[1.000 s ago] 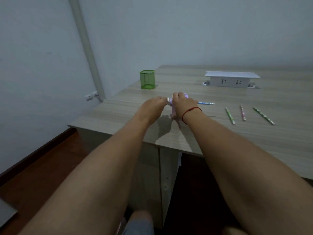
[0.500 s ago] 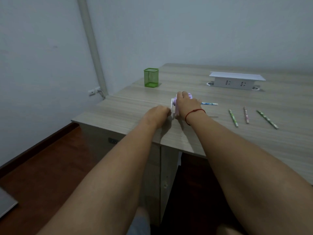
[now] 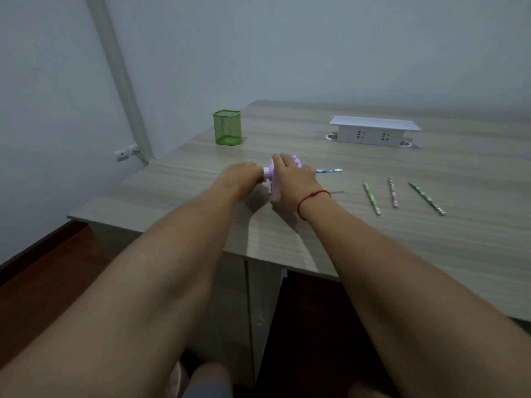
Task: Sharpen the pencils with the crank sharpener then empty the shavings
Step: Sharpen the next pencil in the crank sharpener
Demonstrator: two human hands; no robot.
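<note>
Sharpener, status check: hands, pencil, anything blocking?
Left hand grips crank; right hand holds sharpener down. Blue pencil inserted from the right. Three spare pencils lie apart, nothing blocking.

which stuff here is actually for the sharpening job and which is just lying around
Job: purple sharpener under the right hand; crank in the left hand; blue pencil in the sharpener; green pencil, pink pencil, second green pencil waiting on the table.
Lying about: green mesh cup, white socket box.
</note>
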